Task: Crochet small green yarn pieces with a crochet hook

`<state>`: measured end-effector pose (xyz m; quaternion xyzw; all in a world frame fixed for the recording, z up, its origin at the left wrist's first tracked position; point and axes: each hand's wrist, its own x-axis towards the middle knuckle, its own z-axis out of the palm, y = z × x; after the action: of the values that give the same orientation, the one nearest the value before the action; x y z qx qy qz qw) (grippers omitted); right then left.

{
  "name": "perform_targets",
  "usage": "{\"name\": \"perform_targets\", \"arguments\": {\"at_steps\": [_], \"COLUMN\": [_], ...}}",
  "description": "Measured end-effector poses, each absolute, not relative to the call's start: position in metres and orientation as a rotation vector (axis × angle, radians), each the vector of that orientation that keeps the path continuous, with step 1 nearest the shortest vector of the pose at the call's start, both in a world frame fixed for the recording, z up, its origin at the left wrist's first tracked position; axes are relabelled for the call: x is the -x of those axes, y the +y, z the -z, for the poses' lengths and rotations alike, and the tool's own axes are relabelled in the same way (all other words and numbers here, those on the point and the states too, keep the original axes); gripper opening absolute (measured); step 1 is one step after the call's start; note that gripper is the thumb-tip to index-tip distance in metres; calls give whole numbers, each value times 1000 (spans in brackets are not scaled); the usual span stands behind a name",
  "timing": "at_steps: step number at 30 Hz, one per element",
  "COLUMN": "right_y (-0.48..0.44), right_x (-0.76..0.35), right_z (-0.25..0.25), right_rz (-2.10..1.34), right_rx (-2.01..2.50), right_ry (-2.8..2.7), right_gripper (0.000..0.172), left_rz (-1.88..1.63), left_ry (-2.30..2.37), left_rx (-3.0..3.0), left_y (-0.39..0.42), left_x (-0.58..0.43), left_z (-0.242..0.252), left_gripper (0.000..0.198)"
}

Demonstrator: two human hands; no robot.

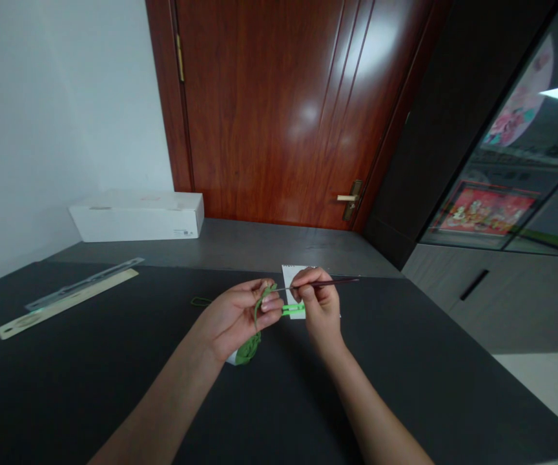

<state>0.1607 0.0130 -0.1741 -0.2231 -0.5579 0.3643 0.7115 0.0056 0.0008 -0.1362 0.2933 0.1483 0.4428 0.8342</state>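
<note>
My left hand pinches a small piece of green yarn work, and a strand of yarn hangs down from it. In my right hand is a crochet hook with a dark red handle, held much like a pen. Its thin metal shaft reaches left to the green piece; the tip is hidden there. Below my left hand lies a ball of green yarn with a pale label, partly covered by the wrist. A bright green plastic item shows between my hands, its kind unclear.
A white notepad sheet lies behind my hands on the dark table. At the left are a cream ruler and a clear ruler. A white box stands at the back, before a wooden door.
</note>
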Motion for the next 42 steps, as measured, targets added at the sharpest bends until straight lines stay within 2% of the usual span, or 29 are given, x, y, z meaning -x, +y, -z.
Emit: {"name": "perform_targets", "arguments": {"at_steps": [2, 7, 13, 17, 20, 23, 26, 34, 42], "right_y": [12, 14, 16, 14, 18, 22, 21, 17, 16], "right_x": [-160, -151, -159, -162, -159, -157, -155, -144, -144], "right_z": [171, 169, 166, 165, 169, 173, 174, 185, 181], "right_rz": [-871, -1347, -1608, -1760, -1609, -1385, -1358, -1281, -1282], "right_rx": [475, 407, 378, 364, 477, 588, 557, 571, 560], "right_ry": [-1194, -952, -935, -1029, -1093, -1041, -1053, -1162, -1181], "right_gripper": [28, 33, 31, 42, 48, 41, 35, 35, 36], "left_rz": [-910, -883, -951, -1118, -1239, -1346, -1393, -1348, -1272], "left_ry": [308, 315, 359, 415, 457, 530, 613, 758, 760], "left_rx": [-632, -672, -665, -748, -892, -1031, -1107, -1203, -1165], "left_y": [1, 1, 6, 10, 11, 8, 5, 7, 7], "left_x": [-6, -8, -3, 7, 10, 6, -2, -6, -6], "left_z": [136, 140, 142, 137, 134, 132, 134, 140, 141], "left_gripper": [22, 14, 14, 12, 11, 18, 30, 15, 18]}}
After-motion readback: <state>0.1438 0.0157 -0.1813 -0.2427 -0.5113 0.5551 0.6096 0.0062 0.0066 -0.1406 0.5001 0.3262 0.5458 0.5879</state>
